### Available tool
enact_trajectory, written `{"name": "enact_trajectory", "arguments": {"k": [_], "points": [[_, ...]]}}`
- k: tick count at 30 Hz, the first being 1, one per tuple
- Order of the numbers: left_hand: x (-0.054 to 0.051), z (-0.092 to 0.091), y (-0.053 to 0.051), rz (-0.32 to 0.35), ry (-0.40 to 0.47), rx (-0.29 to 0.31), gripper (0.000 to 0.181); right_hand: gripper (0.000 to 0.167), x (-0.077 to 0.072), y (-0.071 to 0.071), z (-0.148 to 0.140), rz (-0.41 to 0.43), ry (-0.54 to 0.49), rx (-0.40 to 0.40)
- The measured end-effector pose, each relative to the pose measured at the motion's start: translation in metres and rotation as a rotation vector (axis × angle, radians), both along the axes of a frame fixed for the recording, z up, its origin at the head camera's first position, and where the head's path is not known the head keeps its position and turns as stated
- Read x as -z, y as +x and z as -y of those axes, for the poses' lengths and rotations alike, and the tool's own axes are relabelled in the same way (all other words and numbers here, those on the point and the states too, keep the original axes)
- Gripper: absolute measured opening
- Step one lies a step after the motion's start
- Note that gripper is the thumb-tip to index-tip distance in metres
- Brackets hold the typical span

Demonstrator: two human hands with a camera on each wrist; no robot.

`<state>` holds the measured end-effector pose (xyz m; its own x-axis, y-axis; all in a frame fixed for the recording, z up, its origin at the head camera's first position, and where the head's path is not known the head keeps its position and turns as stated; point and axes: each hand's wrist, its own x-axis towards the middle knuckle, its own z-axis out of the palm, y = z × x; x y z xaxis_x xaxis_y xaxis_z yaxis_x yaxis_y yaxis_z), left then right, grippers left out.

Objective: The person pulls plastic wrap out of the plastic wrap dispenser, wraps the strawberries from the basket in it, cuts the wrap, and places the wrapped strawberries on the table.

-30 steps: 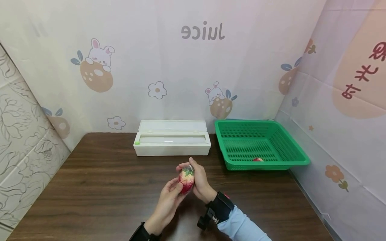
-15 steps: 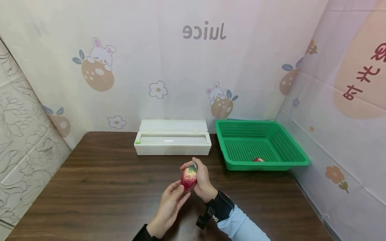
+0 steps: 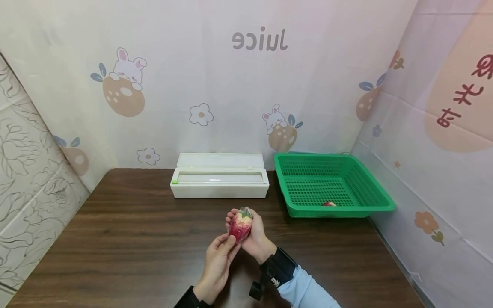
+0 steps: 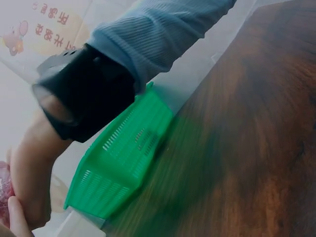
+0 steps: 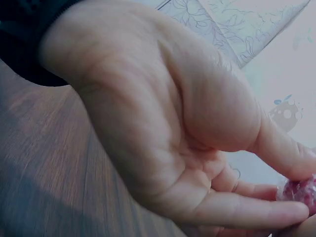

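A red fruit (image 3: 241,226), pale yellow toward its green leafy top, is held above the table in front of me. It looks like a large strawberry in shiny clear film. At its lower end my left hand (image 3: 217,263) pinches it between thumb and fingers. My right hand (image 3: 257,239) holds it from behind and the right, fingers curled round its far side. Part of the wrapped fruit (image 4: 5,192) shows at the left edge of the left wrist view. In the right wrist view, thumb and fingers of the right hand (image 5: 163,128) close on the film-covered fruit (image 5: 300,193).
A white cling film dispenser (image 3: 219,191) with its lid raised stands at the back of the dark wooden table (image 3: 127,239). Right of it is a green plastic basket (image 3: 343,208) with a reddish fruit (image 3: 329,204) inside. Printed cloth hangs behind and beside the table.
The right hand has turned, its thumb shifting from the fruit's top to its right side. The left hand still pinches the lower end. The basket and dispenser have stayed put.
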<state>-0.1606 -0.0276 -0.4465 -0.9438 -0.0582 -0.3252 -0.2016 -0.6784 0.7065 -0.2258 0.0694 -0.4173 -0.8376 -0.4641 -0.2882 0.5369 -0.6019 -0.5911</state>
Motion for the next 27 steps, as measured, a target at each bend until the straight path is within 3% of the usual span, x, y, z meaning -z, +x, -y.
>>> {"name": "enact_trajectory", "arguments": {"k": [12,18,27], "points": [[0.000,0.000,0.001,0.038,0.027,-0.042,0.021,0.047,-0.004,0.005,0.007,-0.003,-0.029,-0.030],[0.000,0.002,0.002,0.045,0.018,-0.048,0.021,0.050,-0.004,0.008,0.012,0.014,0.018,0.018],[0.003,0.003,0.000,0.024,-0.012,-0.004,0.019,0.052,-0.007,0.011,0.012,0.085,0.036,0.078]]}}
